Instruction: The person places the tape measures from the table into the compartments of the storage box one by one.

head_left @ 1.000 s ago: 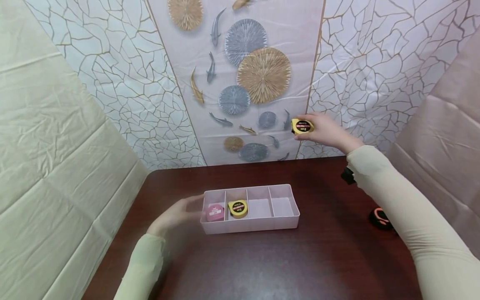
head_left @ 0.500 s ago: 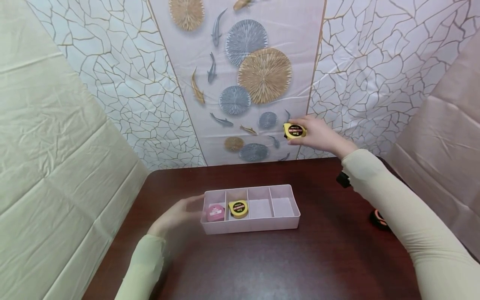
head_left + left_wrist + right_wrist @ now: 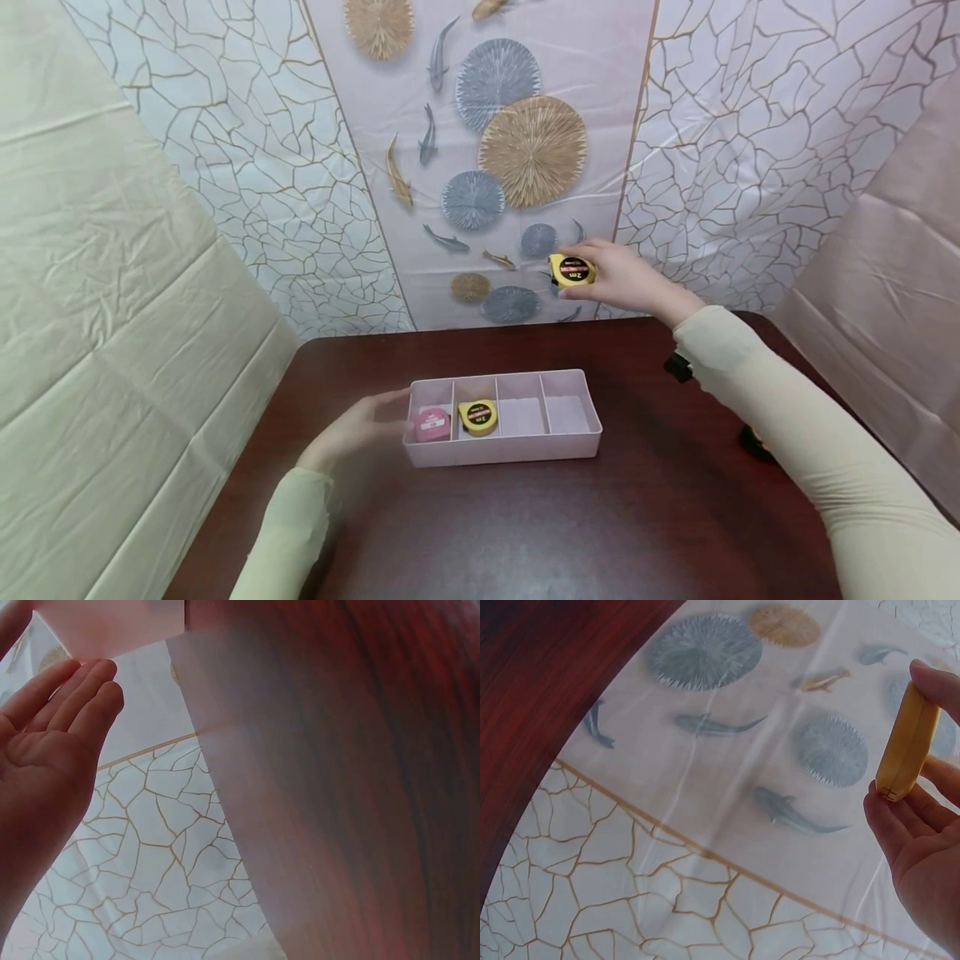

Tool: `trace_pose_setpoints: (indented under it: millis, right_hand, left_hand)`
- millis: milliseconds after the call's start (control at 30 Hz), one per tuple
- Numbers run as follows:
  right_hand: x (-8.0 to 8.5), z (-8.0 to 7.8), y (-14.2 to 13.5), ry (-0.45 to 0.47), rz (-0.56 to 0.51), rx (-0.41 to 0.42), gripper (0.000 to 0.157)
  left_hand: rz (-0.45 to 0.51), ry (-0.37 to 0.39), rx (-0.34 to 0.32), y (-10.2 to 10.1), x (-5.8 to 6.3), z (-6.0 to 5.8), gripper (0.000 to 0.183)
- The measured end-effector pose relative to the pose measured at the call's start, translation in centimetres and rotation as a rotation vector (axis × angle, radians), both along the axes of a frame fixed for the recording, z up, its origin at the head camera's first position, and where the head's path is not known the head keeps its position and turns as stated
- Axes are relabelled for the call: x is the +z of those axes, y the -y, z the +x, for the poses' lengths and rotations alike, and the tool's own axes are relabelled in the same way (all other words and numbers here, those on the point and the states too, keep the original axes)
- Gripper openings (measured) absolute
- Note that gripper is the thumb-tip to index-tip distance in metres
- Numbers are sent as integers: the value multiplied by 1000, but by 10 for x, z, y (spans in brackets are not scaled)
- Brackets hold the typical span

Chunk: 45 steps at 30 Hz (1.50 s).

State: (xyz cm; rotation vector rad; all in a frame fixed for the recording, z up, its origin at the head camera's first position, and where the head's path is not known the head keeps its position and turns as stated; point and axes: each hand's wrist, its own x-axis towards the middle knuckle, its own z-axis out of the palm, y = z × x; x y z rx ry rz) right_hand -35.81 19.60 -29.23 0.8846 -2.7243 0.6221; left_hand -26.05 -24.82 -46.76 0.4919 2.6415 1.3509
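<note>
My right hand (image 3: pixel 626 277) pinches a yellow tape measure (image 3: pixel 573 271) with a black "2m" label, high above the table's back edge. Seen from the right wrist, the tape measure (image 3: pixel 907 742) sits edge-on between thumb and fingers. At its left end, the pale pink four-compartment box (image 3: pixel 506 450) is touched by my left hand (image 3: pixel 352 433); the left wrist view shows nearly straight fingers (image 3: pixel 94 705) at the box wall (image 3: pixel 127 626). A pink tape measure (image 3: pixel 432 424) lies in the leftmost compartment. Another yellow tape measure (image 3: pixel 478 417) occupies the compartment beside it.
A black-and-orange tape measure (image 3: pixel 756 443) lies at the right of the dark wooden table (image 3: pixel 540 525), partly behind the right sleeve. Patterned cloth (image 3: pixel 532 150) hangs behind the table, and plain cloth (image 3: pixel 112 333) walls its left side.
My right hand has moved left and slightly down with the yellow tape measure. The right forearm now covers more of the black-and-orange one. My left hand has stayed at the box.
</note>
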Motion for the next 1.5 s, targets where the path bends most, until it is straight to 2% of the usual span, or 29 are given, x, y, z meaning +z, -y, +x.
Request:
trace_pose_setpoints:
  millis: [100, 167, 267, 333, 400, 667, 900, 1100, 1300, 1500]
  right_hand:
    - [1, 4, 5, -6, -1, 18, 77]
    - [1, 7, 8, -5, -5, 30, 77]
    - [1, 10, 13, -8, -8, 43, 77]
    - [2, 12, 16, -14, -3, 48, 76]
    - [2, 14, 20, -26, 4, 57, 76]
    - [7, 25, 34, -73, -2, 136, 75]
    - [8, 34, 42, -76, -4, 195, 74]
    - [2, 37, 45, -76, -5, 235, 71]
    - [-7, 40, 49, -72, 8, 265, 69]
    - [-19, 44, 55, -31, 22, 273, 66]
  left_hand:
    - [-6, 50, 35, -1, 0, 0, 65]
    - [10, 129, 48, -3, 1, 1, 65]
    - [-4, 156, 71, -4, 1, 2, 66]
    - [-10, 152, 73, -4, 1, 2, 67]
    - [-48, 114, 90, -3, 1, 2, 67]
    - [-31, 115, 75, -3, 1, 3, 64]
    - [-38, 106, 77, -3, 1, 3, 63]
    - [-66, 105, 104, -3, 2, 4, 65]
    - [-64, 101, 101, -3, 1, 3, 65]
    - [-59, 109, 104, -3, 2, 4, 65]
